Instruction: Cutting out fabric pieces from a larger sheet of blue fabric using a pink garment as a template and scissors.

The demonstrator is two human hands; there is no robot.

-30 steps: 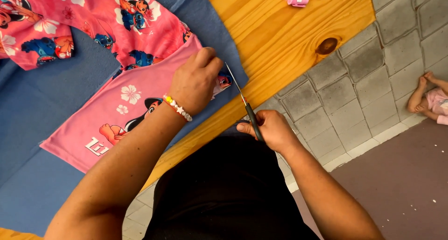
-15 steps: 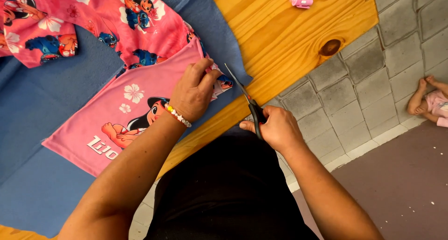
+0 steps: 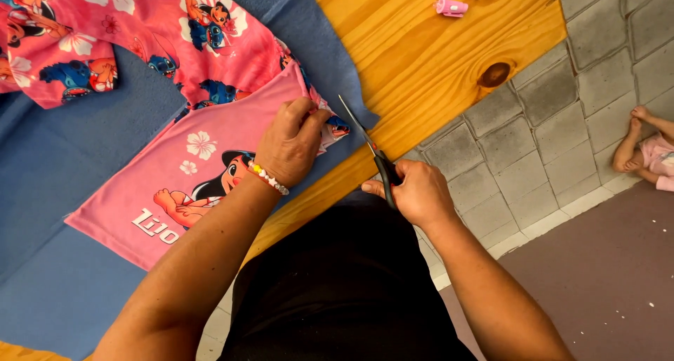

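The wooden desk [image 3: 421, 59] fills the upper part of the view, with a dark knot near its edge at about 2 o'clock. On it lies a blue cloth [image 3: 63, 185], and over this a pink floral fabric [image 3: 140, 31] with cartoon figures, reaching up to 11 o'clock. Below that lies a smaller pink printed piece [image 3: 203, 171] with white flowers and a cartoon girl; its long axis runs from 8 o'clock up toward 1 o'clock.

The left hand [image 3: 291, 143], with a bead bracelet on the wrist, is clenched on the upper corner of this pink piece — the fingers pinch the edge and lift it a little. The right hand [image 3: 414, 189] grips the black handles of the scissors [image 3: 365, 140]. The blades point toward 11 o'clock and appear nearly closed; I cannot tell more exactly. The tip is just beside the pinched corner, which lies at 10 o'clock from the right hand, so the left hand is the nearer one to the fabric.

Far up at 1 o'clock a small pink object [image 3: 451, 7] rests on the desk. At 3 o'clock, on the floor, a small child's legs [image 3: 642, 140] show — well apart from the work.
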